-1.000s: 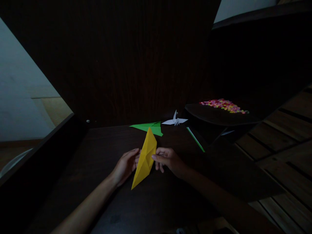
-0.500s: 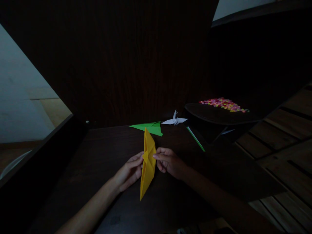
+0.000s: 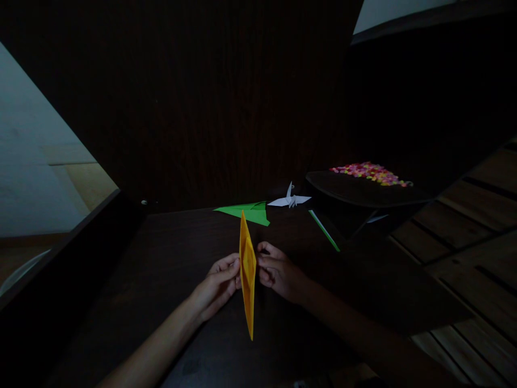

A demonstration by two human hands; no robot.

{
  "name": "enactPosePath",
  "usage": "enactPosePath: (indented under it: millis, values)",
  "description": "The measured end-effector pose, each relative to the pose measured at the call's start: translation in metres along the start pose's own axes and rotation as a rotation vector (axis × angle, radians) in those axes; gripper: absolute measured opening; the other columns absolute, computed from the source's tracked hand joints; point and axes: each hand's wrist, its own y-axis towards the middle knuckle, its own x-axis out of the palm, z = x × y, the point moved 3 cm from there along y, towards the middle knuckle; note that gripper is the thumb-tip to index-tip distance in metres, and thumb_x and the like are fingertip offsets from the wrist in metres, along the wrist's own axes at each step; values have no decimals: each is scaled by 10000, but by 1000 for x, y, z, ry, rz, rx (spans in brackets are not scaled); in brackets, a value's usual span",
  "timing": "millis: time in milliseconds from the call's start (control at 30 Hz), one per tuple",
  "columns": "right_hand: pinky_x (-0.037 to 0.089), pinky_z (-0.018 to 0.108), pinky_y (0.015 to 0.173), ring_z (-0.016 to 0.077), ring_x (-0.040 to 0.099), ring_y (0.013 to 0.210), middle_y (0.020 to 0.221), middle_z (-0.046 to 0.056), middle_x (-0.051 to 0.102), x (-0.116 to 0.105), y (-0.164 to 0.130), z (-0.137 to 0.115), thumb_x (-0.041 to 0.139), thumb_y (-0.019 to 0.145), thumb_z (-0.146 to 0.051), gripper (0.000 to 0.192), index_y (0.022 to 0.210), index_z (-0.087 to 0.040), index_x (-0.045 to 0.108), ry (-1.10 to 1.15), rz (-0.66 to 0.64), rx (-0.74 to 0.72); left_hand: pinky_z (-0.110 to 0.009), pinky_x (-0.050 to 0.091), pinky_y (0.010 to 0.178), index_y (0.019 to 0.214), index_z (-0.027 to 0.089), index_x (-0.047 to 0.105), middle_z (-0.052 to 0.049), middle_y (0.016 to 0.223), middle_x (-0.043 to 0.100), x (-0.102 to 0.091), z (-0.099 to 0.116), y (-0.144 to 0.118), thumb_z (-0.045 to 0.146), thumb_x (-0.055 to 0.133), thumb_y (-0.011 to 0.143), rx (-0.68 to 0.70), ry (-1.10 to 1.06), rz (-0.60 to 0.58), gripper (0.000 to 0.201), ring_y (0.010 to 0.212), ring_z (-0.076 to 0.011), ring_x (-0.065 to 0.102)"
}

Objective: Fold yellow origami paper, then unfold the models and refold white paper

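Note:
A folded yellow paper boat (image 3: pixel 247 269) stands on end between my hands, seen from its open side, with a hollow along its length. My left hand (image 3: pixel 220 283) pinches its left side, thumb in front and the other fingers partly behind the paper. Against the right side are the fingertips of my right hand (image 3: pixel 278 269), curled, with one finger raised off the boat. Just beyond the boat's upper tip lies a green paper plane (image 3: pixel 246 212). To the right of that plane sits a white origami crane (image 3: pixel 290 201).
A thin green-and-white paper strip (image 3: pixel 324 230) lies on the dark tabletop (image 3: pixel 161 302), right of my hands. A rounded dark shelf (image 3: pixel 363 198) carries a heap of small pink, red and yellow pieces (image 3: pixel 371 172). A dark wooden panel (image 3: pixel 222 108) rises behind, and a raised edge (image 3: pixel 68 248) runs along the left.
The yellow boat has turned between my hands, so its hollow now faces me and its right side shows less. The lower tip has swung right. Both hands stay nearly in place.

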Motion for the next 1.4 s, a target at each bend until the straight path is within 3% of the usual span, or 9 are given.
enactPosePath:
  millis: [233,333,467,833,1133,1400]
  values:
    - [181,156,368,36,340,378,535,-106,457,1,-5,1,759,668,-383,402,877,-225,454,-26,-23,64,-155,303,473,844,98,698,37,577,459,0,-4,0,316,818,713,0,7,-55,281,485,-40,319]
    - [170,152,357,28,278,369,503,-123,409,2,-5,1,799,644,-452,476,892,-223,463,-33,-71,21,-160,290,479,845,102,695,45,565,438,0,-6,1,314,816,716,8,1,-82,276,481,-39,289]
    - [166,139,344,6,250,373,581,-116,463,0,-3,4,861,584,-439,560,899,-227,449,-39,-79,-3,-160,283,479,880,105,696,47,573,448,-1,-8,1,304,818,716,5,9,-92,285,468,-32,274]
    - [189,134,315,-5,324,363,785,-27,629,1,-6,4,896,542,-409,730,1103,-235,463,-115,-107,-24,-172,302,481,940,131,689,24,619,527,2,-8,-1,301,853,662,-25,2,-104,365,479,-41,372]
    - [240,131,385,56,497,483,747,-24,642,-1,-5,4,928,469,-297,780,1097,-219,471,-65,-85,42,-175,236,472,925,127,696,44,605,475,2,-6,0,339,820,711,3,32,-149,325,463,-25,252]
    - [280,138,421,79,565,540,804,4,684,-1,-6,5,912,514,-285,761,1127,-217,468,-80,-96,29,-173,204,440,1032,150,689,-3,742,605,3,-5,-2,282,860,656,-11,60,-154,434,452,-9,298]
